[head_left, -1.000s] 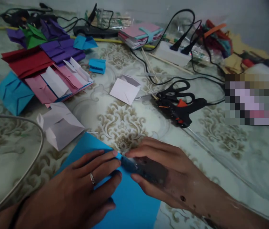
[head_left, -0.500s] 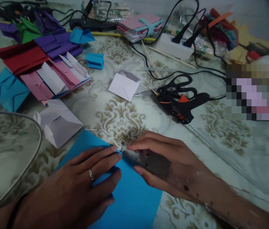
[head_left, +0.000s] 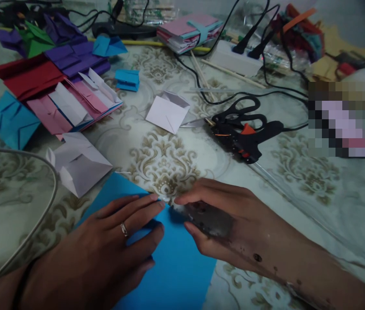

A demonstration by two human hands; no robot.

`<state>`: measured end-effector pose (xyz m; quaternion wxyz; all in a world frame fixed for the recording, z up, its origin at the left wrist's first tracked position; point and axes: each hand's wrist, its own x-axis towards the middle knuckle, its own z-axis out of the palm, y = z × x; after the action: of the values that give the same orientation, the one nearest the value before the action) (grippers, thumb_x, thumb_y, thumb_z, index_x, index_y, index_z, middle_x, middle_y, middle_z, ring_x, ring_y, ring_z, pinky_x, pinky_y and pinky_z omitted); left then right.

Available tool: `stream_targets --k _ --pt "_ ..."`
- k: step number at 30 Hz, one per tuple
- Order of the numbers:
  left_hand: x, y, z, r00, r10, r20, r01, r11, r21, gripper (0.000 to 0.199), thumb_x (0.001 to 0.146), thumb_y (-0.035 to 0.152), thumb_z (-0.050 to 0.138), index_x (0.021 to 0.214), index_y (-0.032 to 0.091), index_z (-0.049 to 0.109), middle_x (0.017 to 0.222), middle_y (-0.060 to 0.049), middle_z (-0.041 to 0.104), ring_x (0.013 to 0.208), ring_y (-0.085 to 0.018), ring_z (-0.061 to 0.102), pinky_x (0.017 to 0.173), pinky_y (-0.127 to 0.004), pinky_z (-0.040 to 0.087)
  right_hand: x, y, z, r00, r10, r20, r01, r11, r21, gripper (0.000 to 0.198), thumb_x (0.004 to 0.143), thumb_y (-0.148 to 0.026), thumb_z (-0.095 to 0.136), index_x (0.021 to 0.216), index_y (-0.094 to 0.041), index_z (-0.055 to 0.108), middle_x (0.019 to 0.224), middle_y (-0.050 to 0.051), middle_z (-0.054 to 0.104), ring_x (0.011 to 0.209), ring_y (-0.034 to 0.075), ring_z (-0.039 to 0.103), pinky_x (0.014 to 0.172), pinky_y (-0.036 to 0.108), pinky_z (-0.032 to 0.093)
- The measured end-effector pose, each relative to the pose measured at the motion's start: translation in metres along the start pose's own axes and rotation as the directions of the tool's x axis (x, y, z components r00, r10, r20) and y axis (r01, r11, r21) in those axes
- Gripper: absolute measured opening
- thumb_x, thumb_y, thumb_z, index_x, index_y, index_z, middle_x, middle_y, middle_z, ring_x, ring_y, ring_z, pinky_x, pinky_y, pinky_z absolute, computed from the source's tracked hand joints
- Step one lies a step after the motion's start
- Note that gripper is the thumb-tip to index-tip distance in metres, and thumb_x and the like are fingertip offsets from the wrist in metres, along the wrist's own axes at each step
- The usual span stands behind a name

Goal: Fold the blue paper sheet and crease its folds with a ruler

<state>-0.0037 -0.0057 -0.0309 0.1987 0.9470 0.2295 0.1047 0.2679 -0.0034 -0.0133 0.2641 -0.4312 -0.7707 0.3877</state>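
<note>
Right hand [head_left: 234, 206] farther along smooth blue paper [head_left: 182, 267]

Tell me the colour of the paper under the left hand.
The paper is blue; head view.

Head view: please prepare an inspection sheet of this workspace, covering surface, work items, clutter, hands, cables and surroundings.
Surface: pale covering with brown floral pattern.
Work items: blue paper sheet, under the left hand.
Clutter: red folded paper, white folded paper, black-handled scissors, black glue gun.
Hands: left hand rests on the sheet; right hand at its edge, grip unclear.
Cables: two black plugs in white power strip; black cord from the glue gun.
Surroundings: pale wall behind; pixelated patch at right, contents hidden.
</note>
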Motion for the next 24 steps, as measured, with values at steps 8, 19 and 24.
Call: stream_targets --k 8,19,24 --pt "0.0 0.0 0.0 0.999 0.015 0.032 -0.017 0.998 0.066 0.043 0.1 0.024 0.056 0.143 0.021 0.056 0.158 -0.008 0.05 0.151 -0.028 0.039 0.116 -0.047 0.046 -0.005 0.004 -0.003 0.999 0.05 0.011 -0.05 0.998 -0.048 0.024 0.082 -0.016 0.072 0.105 -0.024 0.067 0.088 0.001 0.066 0.072 0.016 0.063 0.06 0.028 0.046" --pt "0.002 0.001 0.001 0.999 0.005 0.04 -0.009 0.994 0.105 0.041 0.099 0.029 0.059 0.14 0.022 0.059 0.158 -0.012 0.049 0.147 -0.031 0.045 0.116 -0.049 0.046 0.004 0.006 0.007 0.999 -0.029 -0.031 0.03 0.998 0.046 0.02 0.086 -0.012 0.069 0.106 -0.016 0.07 0.09 0.004 0.066 0.08 0.016 0.063 0.068 0.029 0.05" --pt "0.001 0.002 0.001 0.999 0.005 0.048 -0.01 0.994 0.109 0.041 0.1 0.028 0.056 0.141 0.022 0.059 0.156 -0.012 0.05 0.147 -0.03 0.044 0.116 -0.049 0.045 0.003 0.007 0.008 0.997 -0.033 -0.07 0.034 0.999 0.019 0.019 0.088 -0.015 0.07 0.107 -0.016 0.07 0.092 0.005 0.067 0.081 0.017 0.064 0.069 0.029 0.051"
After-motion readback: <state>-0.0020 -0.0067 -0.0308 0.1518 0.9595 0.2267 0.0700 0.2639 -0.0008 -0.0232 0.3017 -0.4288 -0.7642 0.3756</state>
